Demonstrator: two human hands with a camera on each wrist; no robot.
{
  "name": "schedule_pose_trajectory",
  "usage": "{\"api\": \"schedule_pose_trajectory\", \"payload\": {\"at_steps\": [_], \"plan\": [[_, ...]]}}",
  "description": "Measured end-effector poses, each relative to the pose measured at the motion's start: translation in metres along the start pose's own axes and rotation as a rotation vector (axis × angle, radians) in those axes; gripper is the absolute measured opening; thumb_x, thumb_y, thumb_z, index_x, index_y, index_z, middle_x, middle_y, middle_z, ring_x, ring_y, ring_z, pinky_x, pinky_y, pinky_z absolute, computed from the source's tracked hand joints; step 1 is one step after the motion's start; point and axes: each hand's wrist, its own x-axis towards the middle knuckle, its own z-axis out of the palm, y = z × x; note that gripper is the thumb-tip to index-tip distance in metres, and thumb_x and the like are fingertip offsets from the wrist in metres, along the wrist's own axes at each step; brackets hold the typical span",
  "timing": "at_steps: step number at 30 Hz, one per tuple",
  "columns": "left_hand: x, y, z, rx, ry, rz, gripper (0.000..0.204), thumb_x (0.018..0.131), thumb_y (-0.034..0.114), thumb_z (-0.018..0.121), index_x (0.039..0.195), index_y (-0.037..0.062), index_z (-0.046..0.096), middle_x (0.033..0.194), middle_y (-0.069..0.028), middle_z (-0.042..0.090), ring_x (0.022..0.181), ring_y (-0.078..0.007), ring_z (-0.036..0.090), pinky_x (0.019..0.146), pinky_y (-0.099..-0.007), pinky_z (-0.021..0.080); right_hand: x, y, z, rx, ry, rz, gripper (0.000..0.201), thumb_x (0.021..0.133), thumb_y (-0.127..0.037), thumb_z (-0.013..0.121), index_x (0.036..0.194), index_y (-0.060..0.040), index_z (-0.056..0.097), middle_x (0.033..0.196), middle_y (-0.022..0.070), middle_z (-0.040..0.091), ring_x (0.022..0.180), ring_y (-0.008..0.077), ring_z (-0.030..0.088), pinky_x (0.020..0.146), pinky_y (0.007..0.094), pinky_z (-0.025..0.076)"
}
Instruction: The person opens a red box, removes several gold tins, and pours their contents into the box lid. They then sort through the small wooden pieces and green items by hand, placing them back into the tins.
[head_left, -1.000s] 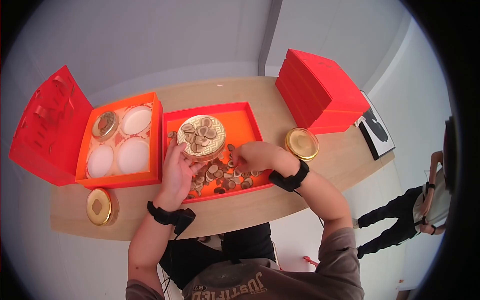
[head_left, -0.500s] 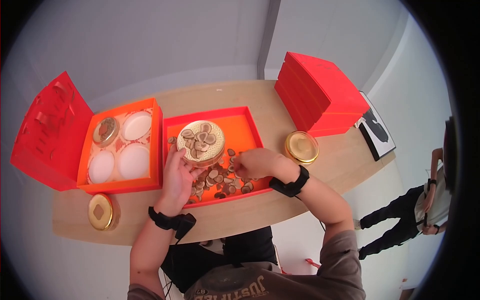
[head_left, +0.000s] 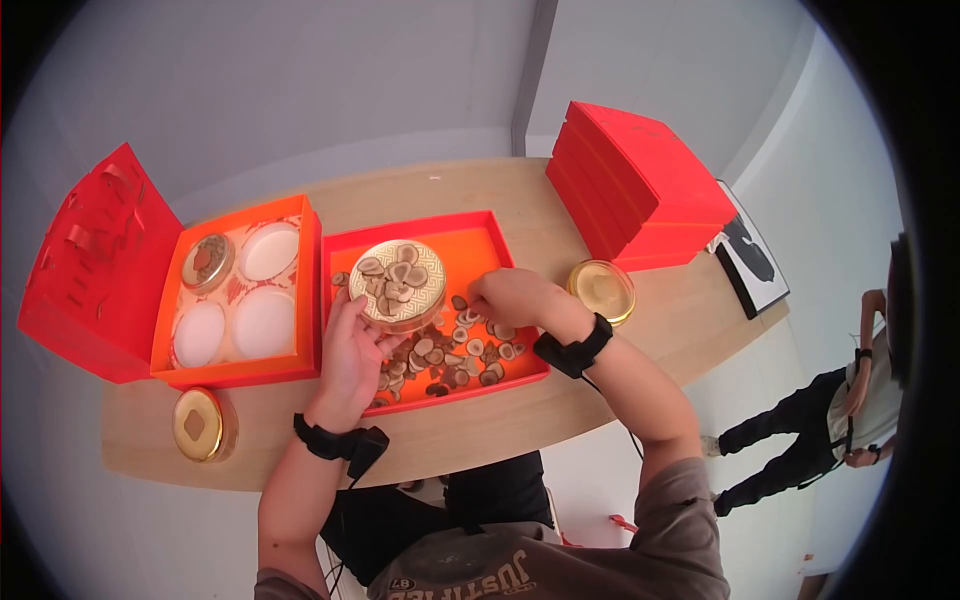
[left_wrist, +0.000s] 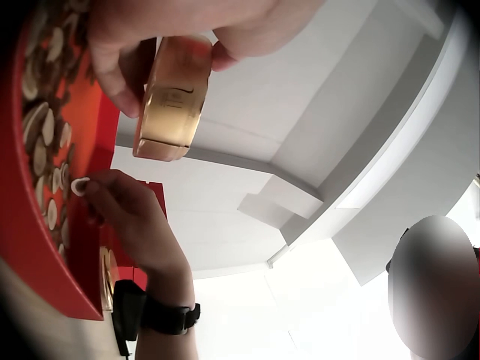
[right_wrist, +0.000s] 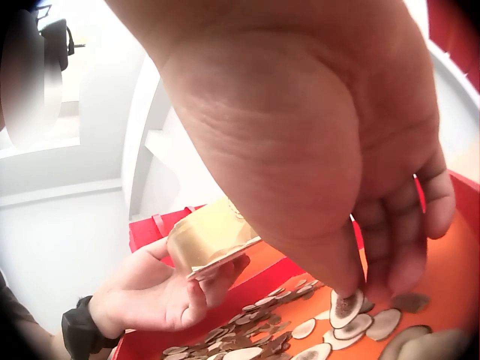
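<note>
My left hand point(head_left: 350, 365) holds a round gold-patterned container point(head_left: 428, 262) tilted over the front left of a red-rimmed orange tray point(head_left: 460, 222). Several brown-edged dried slices point(head_left: 402, 272) lie on the container's patterned face. In the left wrist view, the gold side of the container point(left_wrist: 174, 97) shows between my thumb and fingers. My right hand point(head_left: 520, 298), to the right of the container and above the tray, pinches one pale, dark-rimmed dried slice point(left_wrist: 80, 186) between thumb and fingertips. Many loose slices point(head_left: 470, 350) are spread across the tray's near half.
Left of the tray, an open red box point(head_left: 312, 300) has white round wells and one filled jar point(head_left: 208, 262). A gold-lidded jar point(head_left: 198, 425) stands near the front edge. To the right are another round container point(head_left: 602, 292) and stacked red boxes point(head_left: 640, 190). A person point(head_left: 850, 400) stands farther right.
My right hand has risen from the loose slices toward the far side of the tray, with its fingertips clear of the pile. My left hand keeps the container nearly in place.
</note>
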Motion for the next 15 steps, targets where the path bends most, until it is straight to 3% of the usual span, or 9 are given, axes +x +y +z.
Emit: {"api": "schedule_pose_trajectory", "payload": {"at_steps": [6,8,15], "plan": [[0.001,-0.001,0.000,-0.002,0.015,-0.012,0.041,0.104,0.025,0.049,0.144,0.0146,0.043,0.139,-0.0068,0.055,0.126,-0.0213,0.057,0.097,-0.0459,0.052,0.003,-0.009,-0.003,-0.001,-0.031,0.003,0.028,0.097,-0.023,0.061,0.121,-0.0140,0.073,0.110,0.0099,0.075,0.105,0.0295,0.069,0.089,0.0419,0.055],[0.002,-0.001,-0.001,-0.006,0.020,-0.015,0.038,0.104,0.031,0.051,0.139,0.0168,0.047,0.139,-0.0055,0.057,0.127,-0.0221,0.056,0.102,-0.0450,0.046,0.005,-0.009,0.000,0.006,-0.020,-0.007,0.028,0.097,-0.022,0.062,0.121,-0.0137,0.073,0.111,0.0094,0.074,0.106,0.0292,0.069,0.089,0.0416,0.055],[0.001,-0.001,-0.001,-0.005,0.012,-0.003,0.036,0.104,0.031,0.052,0.136,0.0159,0.049,0.135,-0.0047,0.059,0.122,-0.0211,0.059,0.098,-0.0425,0.048,0.000,-0.013,-0.002,0.005,-0.028,0.000,0.028,0.094,-0.017,0.066,0.122,-0.0128,0.072,0.112,0.0092,0.074,0.107,0.0290,0.069,0.089,0.0412,0.055]]}}
